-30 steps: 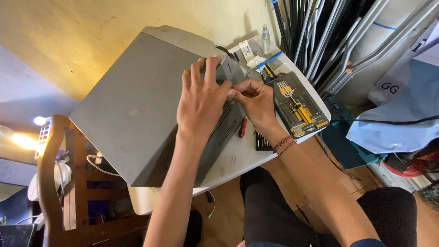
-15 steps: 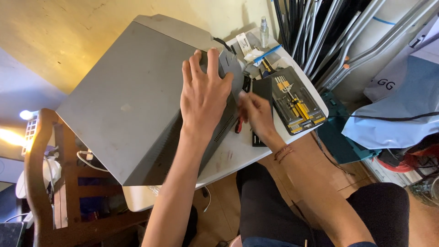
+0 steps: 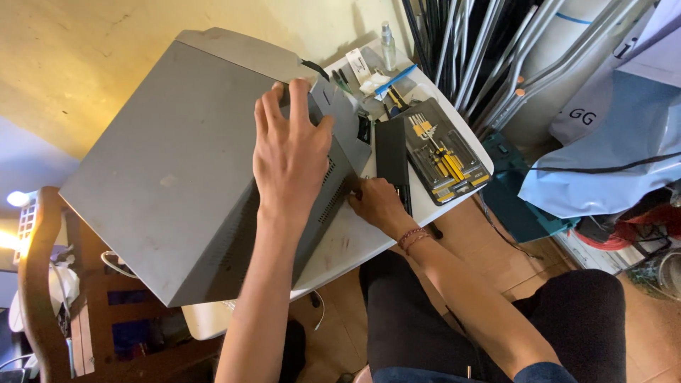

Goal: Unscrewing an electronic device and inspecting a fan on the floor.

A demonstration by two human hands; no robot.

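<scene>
left hand: mine, flat and spread open on top of the grey case, fingers pointing to the top of the frame, pressing, not gripping anything
right hand: mine, centre of frame, fingers curled against the lower edge of the case's vented side; can't tell if they pinch anything, fingertips hidden
grey case: big metal box, fills left and centre of frame, tilted, resting on the white table; vent holes on the side facing me
black cable: runs off the case's top corner, upper centre
tool kit: open black tray with yellow-handled bits, right of centre, on the table, near my right hand but apart
black lid: flat dark slab just left of the tool kit, touching it
small bottle: clear, upright, top centre at table edge
metal poles: bundle leaning upper right
blue sheet: right edge
wooden chair: lower left
</scene>
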